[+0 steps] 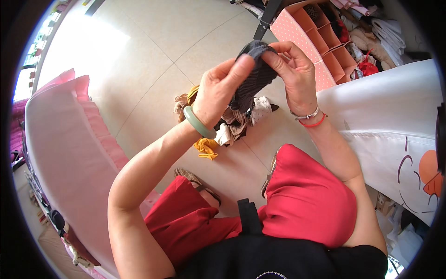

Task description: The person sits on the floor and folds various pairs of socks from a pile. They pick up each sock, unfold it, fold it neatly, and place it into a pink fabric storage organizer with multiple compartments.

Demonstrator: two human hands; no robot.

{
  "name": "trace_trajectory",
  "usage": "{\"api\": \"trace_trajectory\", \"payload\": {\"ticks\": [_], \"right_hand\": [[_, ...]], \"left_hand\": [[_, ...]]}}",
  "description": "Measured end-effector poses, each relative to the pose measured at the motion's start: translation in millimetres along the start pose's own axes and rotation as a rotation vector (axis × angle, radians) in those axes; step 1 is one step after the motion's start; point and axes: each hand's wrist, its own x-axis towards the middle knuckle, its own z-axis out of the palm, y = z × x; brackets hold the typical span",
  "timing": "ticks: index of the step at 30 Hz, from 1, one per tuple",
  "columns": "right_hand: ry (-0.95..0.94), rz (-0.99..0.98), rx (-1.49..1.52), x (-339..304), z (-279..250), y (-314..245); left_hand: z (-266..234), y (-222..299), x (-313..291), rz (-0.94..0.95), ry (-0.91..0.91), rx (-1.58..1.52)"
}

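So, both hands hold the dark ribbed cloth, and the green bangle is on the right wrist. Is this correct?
Not quite: the head view shows the green bangle on the left wrist. The left hand and right hand do hold the dark ribbed cloth.

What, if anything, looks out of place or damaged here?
Mildly untidy: a jumbled heap of small cloth pieces lies directly on the floor, lower than the held dark cloth. No spill or damage is visible.

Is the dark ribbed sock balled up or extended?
Extended: the left hand and right hand hold one end of the dark ribbed sock, and its ribbed length hangs below them.
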Motion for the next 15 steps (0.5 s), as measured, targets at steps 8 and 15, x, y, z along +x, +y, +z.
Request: {"api": "trace_trajectory", "payload": {"ticks": [8, 15], "right_hand": [[-0.018, -0.01, -0.067, 0, 3, -9], [0.061, -0.184, -0.294, -3, 10, 3]], "left_hand": [[8, -11, 5, 0.211, 0.067, -0.079], [13, -3, 4, 0.257, 0.096, 0.043]]}}
